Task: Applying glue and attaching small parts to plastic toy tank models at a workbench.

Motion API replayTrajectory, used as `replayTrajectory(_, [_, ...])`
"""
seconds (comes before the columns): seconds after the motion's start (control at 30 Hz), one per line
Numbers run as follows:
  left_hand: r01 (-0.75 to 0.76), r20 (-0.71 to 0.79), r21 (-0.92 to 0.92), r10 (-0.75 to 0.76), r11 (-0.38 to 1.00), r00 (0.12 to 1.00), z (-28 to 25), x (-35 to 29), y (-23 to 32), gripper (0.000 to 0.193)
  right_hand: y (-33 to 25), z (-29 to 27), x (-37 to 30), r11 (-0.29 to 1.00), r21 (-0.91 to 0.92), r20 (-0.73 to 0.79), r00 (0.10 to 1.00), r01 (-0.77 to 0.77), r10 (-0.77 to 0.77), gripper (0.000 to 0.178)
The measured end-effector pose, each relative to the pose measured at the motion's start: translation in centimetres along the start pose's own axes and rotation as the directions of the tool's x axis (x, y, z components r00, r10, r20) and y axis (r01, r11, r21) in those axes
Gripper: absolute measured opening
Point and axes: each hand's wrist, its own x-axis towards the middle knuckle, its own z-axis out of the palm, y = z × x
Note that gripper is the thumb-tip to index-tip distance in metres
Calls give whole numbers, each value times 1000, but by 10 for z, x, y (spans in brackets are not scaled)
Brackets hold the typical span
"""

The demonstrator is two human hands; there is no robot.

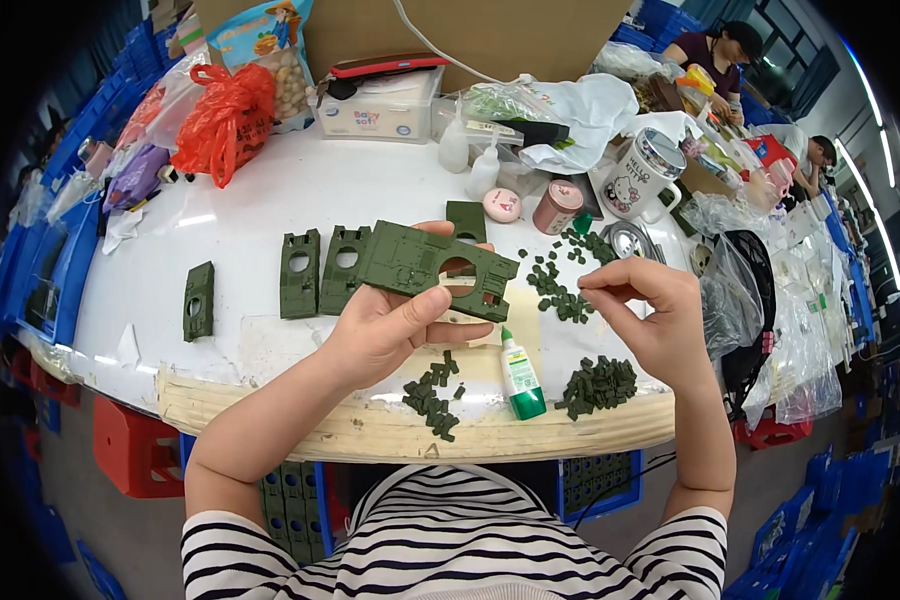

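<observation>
head view: left hand [392,332] grips a green hull [406,256]; right hand [658,308], fingertips pinched, load unclear, beside green pieces [562,302]

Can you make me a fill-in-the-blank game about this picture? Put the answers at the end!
1. The green model tank hull is held up in the person's ____ hand.
2. On the squeeze bottle, the pointed tip is coloured ____.
3. The lidded mug stands to the ____ of the tied red bag.
4. The sleeves are patterned with dark and white ____.

Missing words: left; green; right; stripes.
</observation>
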Motion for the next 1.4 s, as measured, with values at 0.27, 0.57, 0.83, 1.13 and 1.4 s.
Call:
replayTrajectory(0.27, [18, -27, 15, -17, 1000, 999, -7, 5, 6, 64, -3, 32, 25, 938, 333, 38, 996, -92, 84, 13])
replayTrajectory(0.57, [74, -65, 34, -71, 997, 995, -7, 3, 2, 65, 1, 41, 14, 717, 576, 221, 919, -392, 326, 11])
replayTrajectory(0.83, [141, -54, 53, -138, 989, 989, -6, 3, 4, 68, 10, 48, 13, 856, 479, 131, 980, -197, 152, 10])
replayTrajectory(1.13, [158, -27, 71, -157, 985, 987, -5, 3, 3, 71, -3, 54, 11, 946, 306, 122, 989, -112, 77, 6])
replayTrajectory(1.4, [174, -20, 54, -173, 983, 985, -4, 1, 3, 64, 2, 58, 9, 933, 343, 142, 988, -111, 65, 6])
